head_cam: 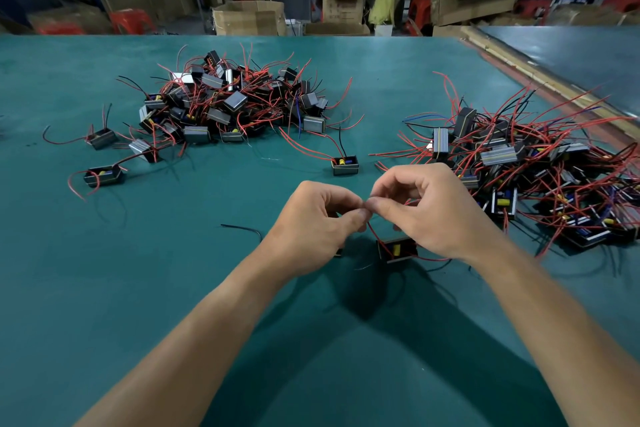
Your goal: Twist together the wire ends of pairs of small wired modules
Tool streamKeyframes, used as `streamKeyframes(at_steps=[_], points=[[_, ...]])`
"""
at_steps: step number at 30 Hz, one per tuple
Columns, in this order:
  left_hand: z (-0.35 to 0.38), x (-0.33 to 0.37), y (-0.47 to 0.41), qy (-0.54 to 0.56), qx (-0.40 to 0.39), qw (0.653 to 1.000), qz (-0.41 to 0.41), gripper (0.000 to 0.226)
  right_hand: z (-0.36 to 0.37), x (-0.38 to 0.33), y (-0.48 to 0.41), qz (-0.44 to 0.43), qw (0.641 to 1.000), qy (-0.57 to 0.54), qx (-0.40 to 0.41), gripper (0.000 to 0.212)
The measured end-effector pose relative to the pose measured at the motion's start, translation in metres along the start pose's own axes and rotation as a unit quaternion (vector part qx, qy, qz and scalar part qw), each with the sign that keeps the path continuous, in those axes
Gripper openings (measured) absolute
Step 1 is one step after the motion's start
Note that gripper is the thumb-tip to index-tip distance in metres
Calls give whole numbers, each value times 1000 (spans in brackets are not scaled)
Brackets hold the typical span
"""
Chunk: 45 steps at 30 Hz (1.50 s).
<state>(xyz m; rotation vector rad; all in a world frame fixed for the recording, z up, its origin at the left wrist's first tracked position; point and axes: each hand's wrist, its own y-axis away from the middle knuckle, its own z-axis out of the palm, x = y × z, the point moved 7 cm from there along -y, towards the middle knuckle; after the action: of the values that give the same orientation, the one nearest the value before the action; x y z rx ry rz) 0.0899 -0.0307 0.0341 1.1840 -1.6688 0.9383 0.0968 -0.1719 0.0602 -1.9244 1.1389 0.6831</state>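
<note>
My left hand [320, 218] and my right hand [433, 208] meet fingertip to fingertip above the green table, pinching thin red wire ends [372, 230] between thumbs and forefingers. The red wire runs down to a small black module [398, 250] with a yellow part inside, lying under my right hand. A second module [338, 252] is mostly hidden beneath my left hand. A black wire [242, 228] trails out to the left of my left wrist.
A large heap of modules with red and black wires [235, 100] lies at the back left, another heap [536, 177] at the right. Single modules [345, 165] [104, 176] lie between. The green table [173, 270] ends at cardboard boxes [249, 17] and people behind.
</note>
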Motion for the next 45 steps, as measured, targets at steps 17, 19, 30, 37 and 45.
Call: streamKeyframes(at_steps=[17, 19, 30, 37, 45], points=[[1, 22, 11, -227, 52, 957, 174, 9, 9, 17, 7, 186, 976, -67, -89, 32], [4, 26, 13, -261, 55, 940, 215, 5, 13, 25, 12, 252, 953, -121, -113, 35], [-6, 2, -1, -28, 0, 999, 16, 23, 1, -1, 4, 18, 998, -18, -58, 18], [-2, 2, 0, 0, -22, 1000, 4, 22, -1, -3, 3, -15, 999, 26, -40, 11], [-1, 2, 1, -28, -3, 1000, 12, 19, 8, 13, 2, 74, 996, 8, -46, 23]])
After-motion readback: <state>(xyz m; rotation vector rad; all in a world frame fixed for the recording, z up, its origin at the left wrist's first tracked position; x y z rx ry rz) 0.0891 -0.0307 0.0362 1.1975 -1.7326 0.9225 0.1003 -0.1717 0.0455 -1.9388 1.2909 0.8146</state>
